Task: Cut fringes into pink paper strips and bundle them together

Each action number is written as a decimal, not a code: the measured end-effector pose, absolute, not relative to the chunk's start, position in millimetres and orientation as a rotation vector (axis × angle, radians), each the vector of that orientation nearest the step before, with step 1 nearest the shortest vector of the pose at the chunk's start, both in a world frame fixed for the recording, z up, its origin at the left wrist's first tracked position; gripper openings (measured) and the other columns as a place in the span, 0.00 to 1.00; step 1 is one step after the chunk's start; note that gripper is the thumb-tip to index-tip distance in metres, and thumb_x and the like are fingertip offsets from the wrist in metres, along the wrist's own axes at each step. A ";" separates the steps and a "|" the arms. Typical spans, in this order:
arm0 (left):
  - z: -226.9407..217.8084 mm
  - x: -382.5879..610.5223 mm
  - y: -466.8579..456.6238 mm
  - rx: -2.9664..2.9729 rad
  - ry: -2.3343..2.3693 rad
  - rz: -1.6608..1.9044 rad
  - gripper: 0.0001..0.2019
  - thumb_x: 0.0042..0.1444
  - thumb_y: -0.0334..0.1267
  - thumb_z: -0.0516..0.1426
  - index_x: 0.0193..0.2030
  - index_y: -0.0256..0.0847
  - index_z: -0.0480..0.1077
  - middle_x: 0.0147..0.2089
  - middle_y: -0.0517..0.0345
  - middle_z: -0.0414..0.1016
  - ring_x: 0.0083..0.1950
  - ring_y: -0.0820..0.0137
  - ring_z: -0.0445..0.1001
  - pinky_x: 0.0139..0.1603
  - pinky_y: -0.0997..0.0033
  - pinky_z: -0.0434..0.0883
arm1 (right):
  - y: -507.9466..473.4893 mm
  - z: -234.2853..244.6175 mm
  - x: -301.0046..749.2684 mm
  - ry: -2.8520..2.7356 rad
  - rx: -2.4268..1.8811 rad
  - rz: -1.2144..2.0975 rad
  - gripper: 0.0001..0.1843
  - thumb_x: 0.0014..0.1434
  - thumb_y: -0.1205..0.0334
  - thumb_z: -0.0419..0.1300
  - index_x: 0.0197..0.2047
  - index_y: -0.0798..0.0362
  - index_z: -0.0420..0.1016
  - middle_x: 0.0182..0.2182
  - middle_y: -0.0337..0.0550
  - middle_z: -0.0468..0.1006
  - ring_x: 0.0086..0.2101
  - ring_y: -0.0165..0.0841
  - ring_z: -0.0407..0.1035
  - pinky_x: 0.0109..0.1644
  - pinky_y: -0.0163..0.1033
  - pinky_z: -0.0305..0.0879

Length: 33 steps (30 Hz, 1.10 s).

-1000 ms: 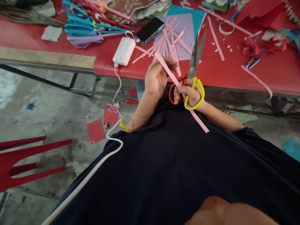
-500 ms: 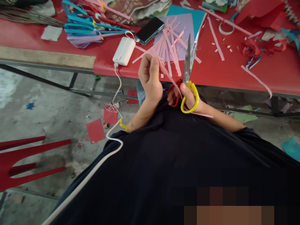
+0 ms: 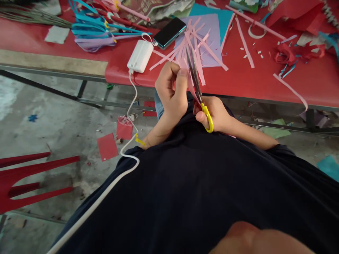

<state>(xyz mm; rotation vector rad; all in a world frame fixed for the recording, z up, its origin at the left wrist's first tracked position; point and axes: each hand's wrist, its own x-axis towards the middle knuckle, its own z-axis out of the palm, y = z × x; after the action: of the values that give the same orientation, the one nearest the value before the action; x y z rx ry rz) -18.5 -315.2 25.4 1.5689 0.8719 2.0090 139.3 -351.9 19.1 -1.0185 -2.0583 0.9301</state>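
Note:
My left hand is closed, thumb and fingers pinching one end of a pink paper strip. That strip runs down toward my right hand, whose fingers are wrapped round the scissors. One scissor handle is yellow; the other is mostly hidden by the hand. The blades point up and away, nearly together, close beside my left thumb and along the strip. Beyond both hands, a pile of cut pink strips lies on a lilac paper sheet on the red-covered table.
A phone lies beside a white power bank with a white cable running down past my left arm. Blue looped paper strips sit at the back left. Red paper scraps lie to the right. A red stool is on the floor.
The scissors have swung left, from pointing up beside the lilac sheet to beside my left hand, and their blades have come closer together. My right hand has turned; my left still pinches the strip.

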 end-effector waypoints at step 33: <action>26.7 -19.7 -325.9 1.717 0.998 1.892 0.24 0.72 0.56 0.57 0.27 0.46 0.62 0.27 0.59 0.54 0.30 0.64 0.56 0.37 0.57 0.58 | -354.0 18.4 139.1 -2.126 -1.124 0.849 0.42 0.63 0.15 0.41 0.30 0.48 0.59 0.25 0.39 0.63 0.26 0.32 0.54 0.33 0.42 0.46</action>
<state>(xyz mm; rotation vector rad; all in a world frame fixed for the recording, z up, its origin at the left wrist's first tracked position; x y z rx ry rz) -19.7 -325.9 26.7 1.7171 0.9982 1.8918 139.1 -354.0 18.4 -1.1236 -2.1260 0.8485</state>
